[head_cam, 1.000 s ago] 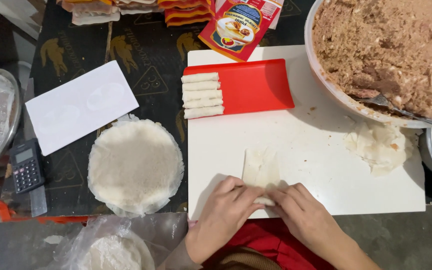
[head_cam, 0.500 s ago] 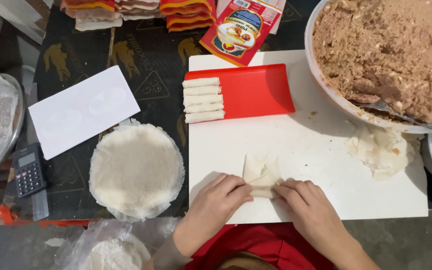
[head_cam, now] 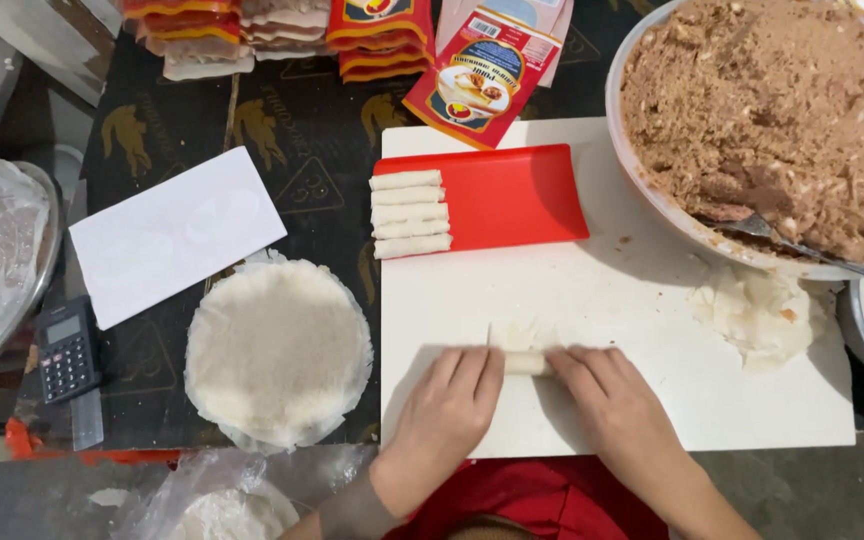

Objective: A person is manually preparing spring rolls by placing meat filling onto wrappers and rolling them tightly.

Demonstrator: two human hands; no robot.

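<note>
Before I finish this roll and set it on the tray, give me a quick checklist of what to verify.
1. Both hands on the roll: left hand and right hand press its ends; ok.
2. Half-rolled wrapper tight: cannot tell, fingers cover it.
3. Room on the red tray: ok, five finished rolls sit at its left edge.
4. Wrapper stack within reach: ok.
5. Filling bowl stocked: ok.
6. White cutting board clear ahead: ok.

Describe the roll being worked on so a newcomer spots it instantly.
On the white cutting board, look at the near edge where the left hand and right hand meet. The half-rolled wrapper lies between them, apart from the five finished rolls beside the red tray.
</note>
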